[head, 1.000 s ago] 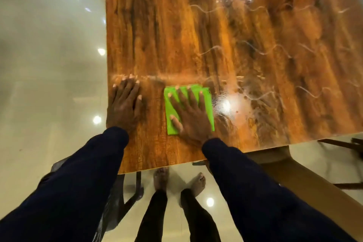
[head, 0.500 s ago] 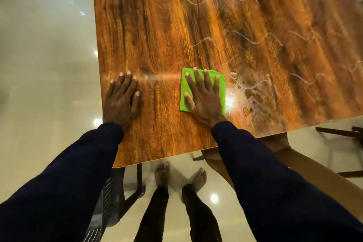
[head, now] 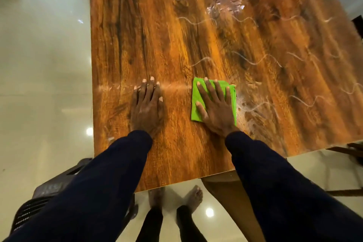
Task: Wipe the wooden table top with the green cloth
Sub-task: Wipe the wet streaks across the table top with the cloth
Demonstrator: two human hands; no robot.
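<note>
the right hand (head: 216,108) presses the green cloth (head: 196,102) flat with straight fingers mid-surface (head: 176,45); the left hand (head: 147,108) rests open. the near-left looks wiped, while wavy streaks (head: 255,61) remain right and far.

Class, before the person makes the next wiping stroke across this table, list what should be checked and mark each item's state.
1. Right hand pressed flat on the green cloth: ok.
2. Left hand resting on the table, off the cloth: ok.
3. Cloth folded flat, not bunched: ok.
4. Wavy streaks to the cloth's right wiped away: not ok.
5. Cloth's underside clean: cannot tell.
</note>
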